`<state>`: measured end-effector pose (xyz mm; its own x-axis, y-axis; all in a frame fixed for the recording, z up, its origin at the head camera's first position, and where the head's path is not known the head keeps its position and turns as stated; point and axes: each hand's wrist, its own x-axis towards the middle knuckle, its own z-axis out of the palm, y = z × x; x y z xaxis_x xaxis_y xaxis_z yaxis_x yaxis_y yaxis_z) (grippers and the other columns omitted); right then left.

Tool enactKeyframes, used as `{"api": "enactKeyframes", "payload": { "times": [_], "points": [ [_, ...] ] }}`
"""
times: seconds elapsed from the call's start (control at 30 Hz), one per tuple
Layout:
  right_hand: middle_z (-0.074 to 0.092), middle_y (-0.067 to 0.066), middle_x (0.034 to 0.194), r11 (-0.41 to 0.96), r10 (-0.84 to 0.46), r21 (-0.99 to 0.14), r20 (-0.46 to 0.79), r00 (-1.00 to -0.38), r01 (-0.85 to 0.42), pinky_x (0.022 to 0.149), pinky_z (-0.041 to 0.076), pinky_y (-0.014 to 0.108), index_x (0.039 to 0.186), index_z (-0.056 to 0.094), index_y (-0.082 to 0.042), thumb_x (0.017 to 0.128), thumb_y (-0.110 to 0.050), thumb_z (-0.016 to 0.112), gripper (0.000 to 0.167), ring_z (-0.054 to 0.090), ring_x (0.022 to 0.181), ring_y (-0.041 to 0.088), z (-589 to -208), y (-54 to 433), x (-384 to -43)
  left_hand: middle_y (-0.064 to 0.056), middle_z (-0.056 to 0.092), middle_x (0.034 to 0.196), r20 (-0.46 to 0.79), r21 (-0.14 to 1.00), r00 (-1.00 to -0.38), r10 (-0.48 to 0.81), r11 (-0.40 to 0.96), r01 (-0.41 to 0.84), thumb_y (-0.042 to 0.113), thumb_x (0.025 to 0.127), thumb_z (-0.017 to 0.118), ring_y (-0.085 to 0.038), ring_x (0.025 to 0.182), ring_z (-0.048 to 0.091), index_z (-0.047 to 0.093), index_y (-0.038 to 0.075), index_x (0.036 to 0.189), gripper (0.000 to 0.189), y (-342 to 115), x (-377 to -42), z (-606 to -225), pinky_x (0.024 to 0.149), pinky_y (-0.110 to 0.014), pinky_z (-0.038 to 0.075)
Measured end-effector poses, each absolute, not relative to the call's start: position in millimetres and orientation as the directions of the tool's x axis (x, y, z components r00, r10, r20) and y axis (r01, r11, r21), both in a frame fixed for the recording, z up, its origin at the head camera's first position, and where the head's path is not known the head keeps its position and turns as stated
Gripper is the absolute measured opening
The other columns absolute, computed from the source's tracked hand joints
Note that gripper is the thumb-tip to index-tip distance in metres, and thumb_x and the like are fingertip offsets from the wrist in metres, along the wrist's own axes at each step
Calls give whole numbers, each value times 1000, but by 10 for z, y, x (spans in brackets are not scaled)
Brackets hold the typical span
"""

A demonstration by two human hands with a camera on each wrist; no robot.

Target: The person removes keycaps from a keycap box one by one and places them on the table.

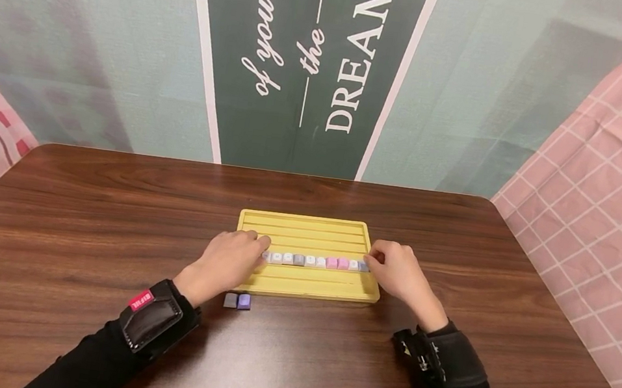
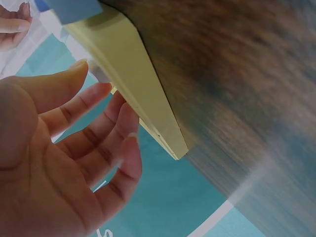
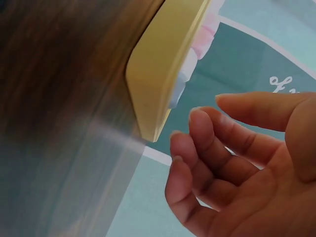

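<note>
A yellow ridged tray (image 1: pixel 310 289) lies on the table with a row of keycaps (image 1: pixel 321 262) in white, grey and pink across one of its grooves. My left hand (image 1: pixel 232 256) reaches over the tray's left side, fingertips right at the row's left end. In the left wrist view its thumb and bent fingers (image 2: pixel 98 133) stand apart beside the tray wall. At the row's other end is my right hand (image 1: pixel 398 270), its fingertips close to the last blue-grey keycap (image 1: pixel 363 266). The right wrist view shows its fingers (image 3: pixel 180 185) loosely bent, thumb apart, nothing between them.
Two loose keycaps, one grey (image 1: pixel 231 300) and one purple (image 1: pixel 244 302), lie on the brown wooden table (image 1: pixel 289 361) just before the tray's front left edge. Behind the table hangs a green cloth with lettering (image 1: pixel 294 146). Pink checked cloth (image 1: pixel 612 194) hangs at the right.
</note>
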<state>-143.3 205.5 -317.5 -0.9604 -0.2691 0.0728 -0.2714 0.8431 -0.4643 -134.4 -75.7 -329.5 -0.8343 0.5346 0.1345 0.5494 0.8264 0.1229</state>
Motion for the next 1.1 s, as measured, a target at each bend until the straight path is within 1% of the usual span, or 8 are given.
{"api": "enactKeyframes", "payload": {
  "times": [0.13, 0.3, 0.47, 0.67, 0.93, 1.1],
  "points": [
    [43, 2, 57, 873, -236, -437, 6, -972, -215, 49, 29, 28, 70, 54, -7, 88, -8, 55, 18, 34, 48, 14, -3194, 2092, -1454, -5, 51, 70, 106, 119, -843, 527, 835, 537, 16, 87, 63, -19, 60, 50, 58, 5, 88, 13, -745, -1351, -3286, 51, -31, 39],
    [44, 2, 58, 897, -216, -407, -70, -974, -169, 50, 31, 28, 67, 52, -8, 88, -11, 55, 21, 38, 50, 16, -3195, 2127, -1486, -6, 52, 72, 65, 128, -857, 511, 848, 515, 18, 87, 63, -19, 63, 51, 59, 6, 94, 14, -728, -1365, -3290, 52, -32, 40],
    [47, 2, 61, 905, -229, -393, -129, -965, -162, 51, 33, 28, 69, 54, -8, 88, -12, 57, 20, 41, 53, 15, -3189, 2164, -1508, -5, 52, 73, 43, 140, -865, 499, 855, 500, 17, 87, 63, -18, 64, 52, 60, 7, 95, 14, -719, -1373, -3291, 53, -31, 41],
    [50, 1, 57, 904, -257, -397, -201, -945, -161, 50, 34, 28, 67, 55, -7, 87, -14, 59, 22, 42, 50, 14, -3177, 2201, -1504, -6, 53, 73, 39, 129, -866, 499, 857, 500, 17, 87, 63, -20, 65, 54, 59, 7, 93, 12, -719, -1388, -3290, 54, -34, 43],
    [54, 4, 56, 902, -264, -406, -251, -931, -146, 50, 38, 28, 67, 58, -6, 89, -13, 56, 23, 47, 49, 15, -3178, 2207, -1508, -6, 54, 72, 54, 121, -859, 509, 851, 512, 17, 86, 64, -22, 67, 55, 59, 7, 91, 11, -723, -1392, -3298, 55, -36, 43],
    [54, 4, 56, 896, -280, -415, -255, -926, -157, 50, 39, 29, 67, 58, -7, 90, -13, 56, 24, 49, 49, 15, -3187, 2215, -1508, -6, 53, 70, 70, 104, -852, 519, 845, 524, 16, 85, 65, -21, 65, 54, 60, 7, 89, 10, -724, -1397, -3295, 54, -34, 42]
  ]
}}
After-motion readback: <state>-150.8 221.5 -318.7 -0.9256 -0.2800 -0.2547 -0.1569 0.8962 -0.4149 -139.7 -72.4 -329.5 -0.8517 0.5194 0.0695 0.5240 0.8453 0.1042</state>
